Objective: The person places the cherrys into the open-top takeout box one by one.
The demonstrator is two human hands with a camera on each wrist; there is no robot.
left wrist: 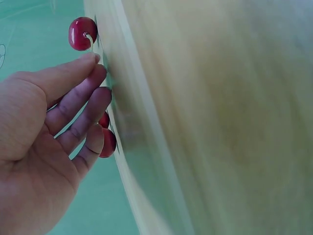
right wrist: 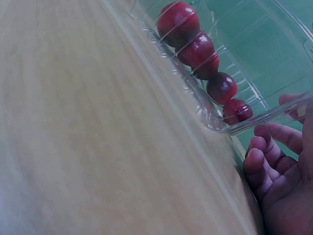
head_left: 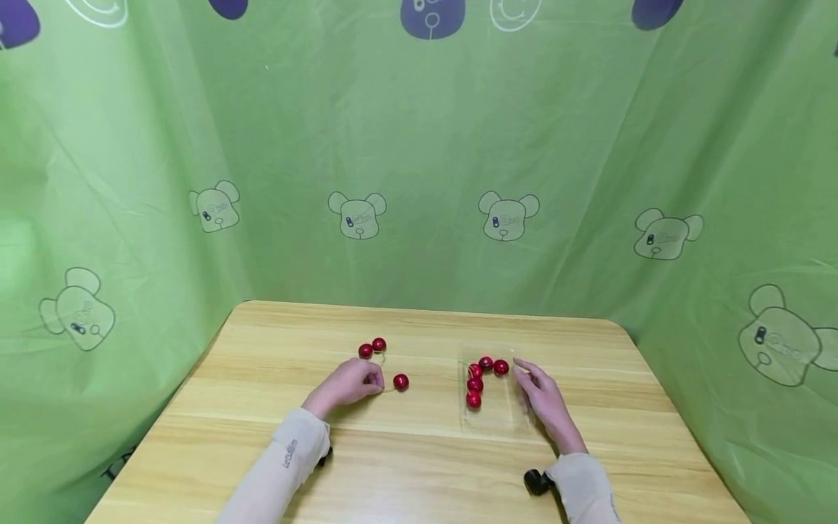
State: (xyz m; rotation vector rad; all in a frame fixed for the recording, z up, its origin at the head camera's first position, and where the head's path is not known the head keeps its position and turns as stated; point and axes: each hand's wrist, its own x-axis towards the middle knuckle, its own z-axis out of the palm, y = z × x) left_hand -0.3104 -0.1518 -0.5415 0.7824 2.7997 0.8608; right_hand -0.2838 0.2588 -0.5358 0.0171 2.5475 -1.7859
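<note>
My left hand (head_left: 350, 382) is left of centre on the table, thumb and forefinger pinching the stem (left wrist: 90, 41) of a red cherry (head_left: 401, 382). Two more cherries (head_left: 372, 348) lie just beyond that hand, partly hidden behind its fingers in the left wrist view. On the right, a clear plastic box (head_left: 500, 422) holds several cherries (right wrist: 195, 49), lined up along its left side and far end. My right hand (head_left: 546, 400) holds the box's right side, with the thumb over the rim and the other fingers bent outside the wall.
The light wooden table (head_left: 406, 466) has rounded far corners. Green curtains (head_left: 419, 145) with bear prints hang behind it and on both sides. A black wrist device (head_left: 538, 482) sits by the right cuff.
</note>
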